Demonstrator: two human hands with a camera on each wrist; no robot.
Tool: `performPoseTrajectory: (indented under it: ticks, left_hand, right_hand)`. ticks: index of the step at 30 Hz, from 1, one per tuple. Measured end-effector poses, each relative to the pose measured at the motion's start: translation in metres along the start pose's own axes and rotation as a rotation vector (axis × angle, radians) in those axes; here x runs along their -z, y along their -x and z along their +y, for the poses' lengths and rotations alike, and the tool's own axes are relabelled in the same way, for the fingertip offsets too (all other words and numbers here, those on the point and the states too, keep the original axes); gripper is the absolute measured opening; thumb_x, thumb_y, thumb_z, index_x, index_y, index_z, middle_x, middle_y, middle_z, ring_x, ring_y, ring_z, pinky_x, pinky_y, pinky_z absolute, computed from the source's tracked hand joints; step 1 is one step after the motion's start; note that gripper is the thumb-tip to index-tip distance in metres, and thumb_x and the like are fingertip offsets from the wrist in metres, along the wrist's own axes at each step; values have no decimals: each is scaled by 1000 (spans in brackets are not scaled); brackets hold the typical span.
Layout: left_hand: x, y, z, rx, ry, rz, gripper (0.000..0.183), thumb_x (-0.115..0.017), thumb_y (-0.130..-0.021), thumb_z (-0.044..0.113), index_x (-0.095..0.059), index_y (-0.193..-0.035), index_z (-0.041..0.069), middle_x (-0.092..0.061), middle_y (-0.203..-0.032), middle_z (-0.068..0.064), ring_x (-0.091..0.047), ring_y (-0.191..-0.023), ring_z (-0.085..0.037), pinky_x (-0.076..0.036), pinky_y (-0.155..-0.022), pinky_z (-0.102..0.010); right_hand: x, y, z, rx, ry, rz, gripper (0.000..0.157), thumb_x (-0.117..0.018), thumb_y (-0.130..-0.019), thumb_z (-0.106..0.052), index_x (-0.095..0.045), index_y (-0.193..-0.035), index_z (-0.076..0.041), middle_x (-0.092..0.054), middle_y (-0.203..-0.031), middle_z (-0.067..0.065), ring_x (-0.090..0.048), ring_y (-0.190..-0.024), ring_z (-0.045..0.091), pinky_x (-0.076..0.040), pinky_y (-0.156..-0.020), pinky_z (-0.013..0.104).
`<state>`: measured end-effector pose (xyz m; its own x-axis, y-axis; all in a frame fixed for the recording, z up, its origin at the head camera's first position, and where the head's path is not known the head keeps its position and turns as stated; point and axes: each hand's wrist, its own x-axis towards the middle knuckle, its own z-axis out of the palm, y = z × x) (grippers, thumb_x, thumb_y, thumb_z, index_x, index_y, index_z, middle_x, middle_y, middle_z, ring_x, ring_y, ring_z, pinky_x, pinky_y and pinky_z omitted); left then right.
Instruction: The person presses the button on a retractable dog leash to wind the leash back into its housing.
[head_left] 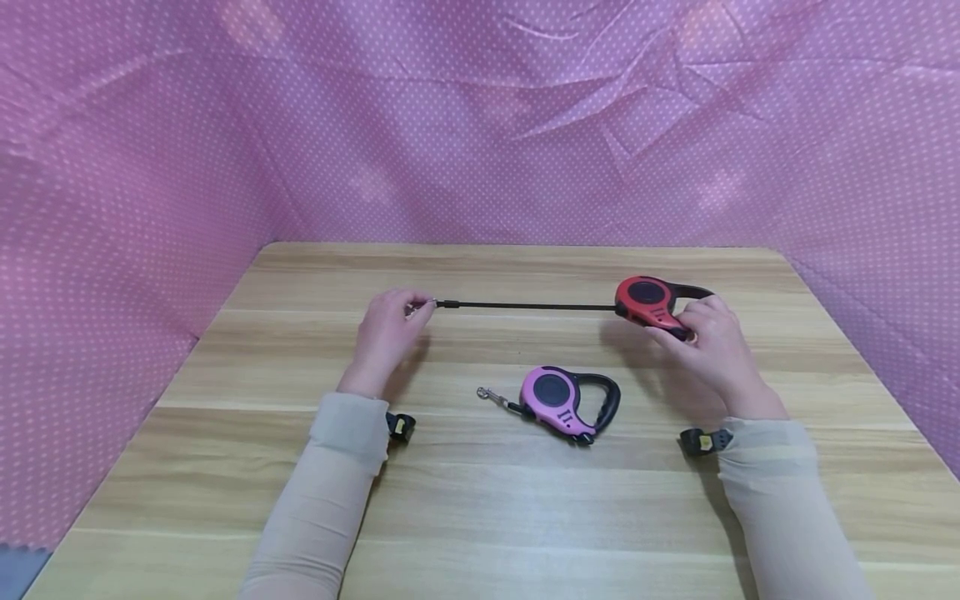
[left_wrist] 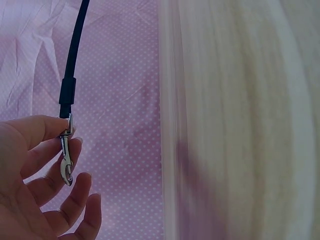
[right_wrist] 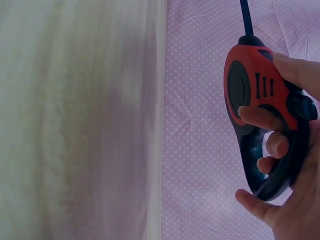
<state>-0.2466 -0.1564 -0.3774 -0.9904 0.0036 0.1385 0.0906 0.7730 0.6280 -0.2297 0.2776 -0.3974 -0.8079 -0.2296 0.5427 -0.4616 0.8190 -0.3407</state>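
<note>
My right hand (head_left: 712, 350) grips a red and black retractable dog leash (right_wrist: 257, 95) by its black handle, with fingers passed through the loop. From its casing a black strap (head_left: 532, 306) runs straight across to the left. At the strap's far end my left hand (head_left: 386, 333) pinches the silver snap hook (left_wrist: 66, 160) between thumb and fingers, the other fingers loosely bent. Both hands hold the leash above the table. Nearer the front lies a pink and black retractable leash (head_left: 551, 396), its own silver clip (head_left: 491, 396) pointing left; neither hand touches it.
The light wooden table (head_left: 480, 517) spreads under both arms. A pink polka-dot cloth (head_left: 480, 150) hangs behind it and along both sides. Each wrist wears a small black camera, one of them the left wrist camera (head_left: 401, 427).
</note>
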Motion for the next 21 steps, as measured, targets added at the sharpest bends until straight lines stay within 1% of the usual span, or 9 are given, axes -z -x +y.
performPoseTrajectory:
  ticks: [5, 12, 16, 21]
  left_hand:
    - [0, 0, 2, 4, -3, 0, 38, -54, -100, 41, -66, -123, 14, -64, -130, -10, -53, -124, -32, -41, -108, -53]
    - [-1, 0, 3, -9, -4, -6, 37, -55, -100, 40, -66, -122, 14, -64, -130, -10, -53, -124, -32, -40, -109, -53]
    - [-2, 0, 4, -12, -7, -12, 37, -54, -100, 40, -66, -123, 14, -64, -130, -9, -53, -124, -32, -40, -109, -53]
    - [-3, 0, 4, -15, -4, -21, 37, -54, -100, 39, -65, -124, 13, -63, -132, -9, -53, -126, -31, -39, -111, -53]
  right_hand:
    - [-1, 0, 0, 3, -1, 5, 31, -80, -79, -22, -59, -66, -3, -60, -69, 14, -46, -87, 27, -34, -79, 43]
    - [-1, -1, -3, 10, -3, 3, 32, -79, -80, -24, -58, -66, -4, -60, -69, 13, -46, -88, 28, -34, -80, 44]
    - [-1, -1, -4, 10, -4, 5, 35, -78, -82, -28, -58, -66, -4, -59, -68, 12, -46, -87, 27, -34, -79, 44]
    - [-1, -1, -6, 16, -10, 14, 33, -79, -80, -27, -59, -67, -4, -58, -67, 11, -46, -87, 27, -34, -79, 45]
